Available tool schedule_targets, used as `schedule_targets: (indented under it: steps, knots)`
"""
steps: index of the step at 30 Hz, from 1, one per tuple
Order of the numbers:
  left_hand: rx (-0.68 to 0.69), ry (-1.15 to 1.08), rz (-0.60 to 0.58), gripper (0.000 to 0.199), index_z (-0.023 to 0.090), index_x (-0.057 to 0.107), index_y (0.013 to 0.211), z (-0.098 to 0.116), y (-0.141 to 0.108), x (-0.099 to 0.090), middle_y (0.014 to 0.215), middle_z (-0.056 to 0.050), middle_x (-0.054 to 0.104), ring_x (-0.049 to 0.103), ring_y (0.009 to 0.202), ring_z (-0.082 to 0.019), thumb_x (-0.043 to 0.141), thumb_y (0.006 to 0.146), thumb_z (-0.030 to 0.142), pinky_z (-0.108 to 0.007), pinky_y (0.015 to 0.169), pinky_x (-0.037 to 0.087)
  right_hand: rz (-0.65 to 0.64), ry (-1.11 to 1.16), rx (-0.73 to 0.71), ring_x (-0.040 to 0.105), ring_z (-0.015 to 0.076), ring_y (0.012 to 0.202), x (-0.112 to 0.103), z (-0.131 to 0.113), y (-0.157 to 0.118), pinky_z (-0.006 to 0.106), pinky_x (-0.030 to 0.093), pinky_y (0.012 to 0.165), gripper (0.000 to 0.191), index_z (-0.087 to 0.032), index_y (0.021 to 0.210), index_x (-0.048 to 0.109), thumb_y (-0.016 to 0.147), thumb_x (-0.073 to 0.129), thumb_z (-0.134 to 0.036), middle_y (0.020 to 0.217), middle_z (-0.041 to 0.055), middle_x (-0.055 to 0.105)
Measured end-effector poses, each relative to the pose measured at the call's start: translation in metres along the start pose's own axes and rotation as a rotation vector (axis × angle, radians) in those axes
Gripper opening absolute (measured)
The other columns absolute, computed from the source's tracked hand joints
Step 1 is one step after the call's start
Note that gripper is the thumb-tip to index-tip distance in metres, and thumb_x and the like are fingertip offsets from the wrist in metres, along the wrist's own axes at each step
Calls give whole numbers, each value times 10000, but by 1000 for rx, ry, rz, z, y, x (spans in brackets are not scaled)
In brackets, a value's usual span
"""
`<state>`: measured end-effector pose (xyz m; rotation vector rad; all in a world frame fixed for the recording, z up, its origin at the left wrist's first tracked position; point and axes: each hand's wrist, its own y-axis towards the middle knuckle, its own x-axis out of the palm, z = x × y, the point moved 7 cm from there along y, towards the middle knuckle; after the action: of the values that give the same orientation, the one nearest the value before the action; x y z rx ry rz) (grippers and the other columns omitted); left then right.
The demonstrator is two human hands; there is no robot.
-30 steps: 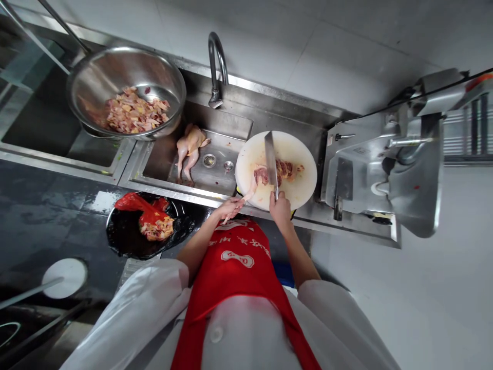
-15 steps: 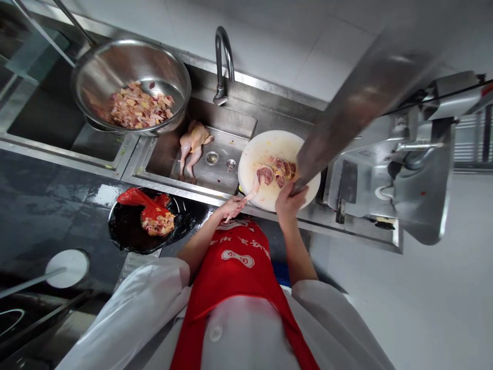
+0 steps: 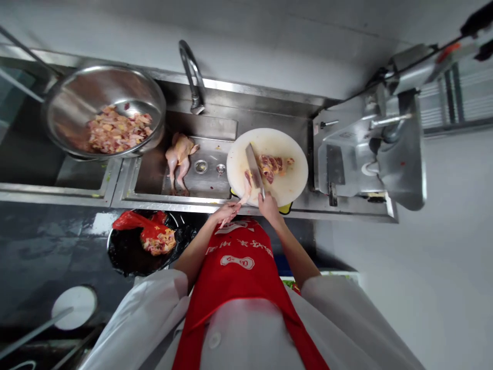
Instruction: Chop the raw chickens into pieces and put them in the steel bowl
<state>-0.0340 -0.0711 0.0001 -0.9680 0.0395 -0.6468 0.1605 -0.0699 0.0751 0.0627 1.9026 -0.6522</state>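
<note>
My right hand [image 3: 270, 207] is closed around the handle of a cleaver [image 3: 253, 164], whose blade rests down at the round white cutting board [image 3: 295, 144]. In my left hand [image 3: 225, 211] is the thin lower end of a raw chicken leg [image 3: 245, 192]; its meaty end lies on the board, just left of the blade. Chopped pieces of dark red meat [image 3: 271, 165] lie close together to the right of the blade. Whether the blade has passed fully through the leg is hard to tell.
A plucked whole chicken [image 3: 180, 156] lies in the sink [image 3: 213, 181] beside the board. Further left, a large steel bowl [image 3: 154, 110] holds chopped meat. A bin with a black bag [image 3: 123, 254] stands below. A metal slicing machine [image 3: 346, 149] is on the right.
The cleaver has come down from high above the board to the meat, and my right hand has moved left with it. My left hand still holds the leg. The view has shifted.
</note>
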Motion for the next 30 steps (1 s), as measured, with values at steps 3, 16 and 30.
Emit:
schedule_targets:
  steps: [3, 16, 30]
  knots:
    - [48, 205, 37, 398, 197, 459, 757, -1, -16, -5, 489, 75, 353, 302, 370, -66, 504, 924, 555, -200, 389, 242, -34, 83, -1, 680, 266, 1000, -14, 0, 45, 290, 453, 789, 509, -113, 1171, 625, 1021, 352, -516, 1062, 192, 714]
    - [100, 1399, 525, 466, 203, 474, 1382, 152, -66, 20, 1074, -158, 699, 688, 979, -307, 476, 920, 265, -380, 846, 497, -49, 2, 30, 679, 276, 1027, -41, 74, 43, 307, 449, 839, 494, -124, 1194, 610, 1027, 326, -492, 1064, 193, 711]
    - [33, 1450, 699, 285, 186, 710, 1080, 197, -72, 2, 982, -148, 711, 670, 1015, -295, 534, 874, 274, -374, 900, 483, -103, -26, -230, 709, 306, 920, -63, 29, 53, 353, 501, 809, 468, -78, 1231, 589, 1020, 358, -427, 976, 199, 730]
